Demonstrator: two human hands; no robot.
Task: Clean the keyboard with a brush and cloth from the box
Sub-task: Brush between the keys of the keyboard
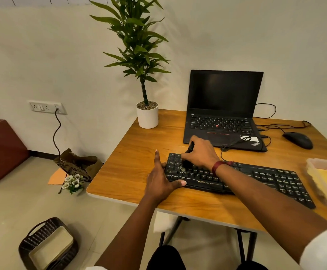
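Sweeping the left-end keys of the keyboard (pixel 266 178), the right hand (pixel 202 152) is gripping the brush (pixel 190 148) while the left hand (pixel 159 182), flat and open, is bracing its edge on the bench (pixel 135 152); short, light strokes are looking wisest.

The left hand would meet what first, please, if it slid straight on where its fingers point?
Past bare table, the left hand would probably meet the white plant pot; depth is unclear.
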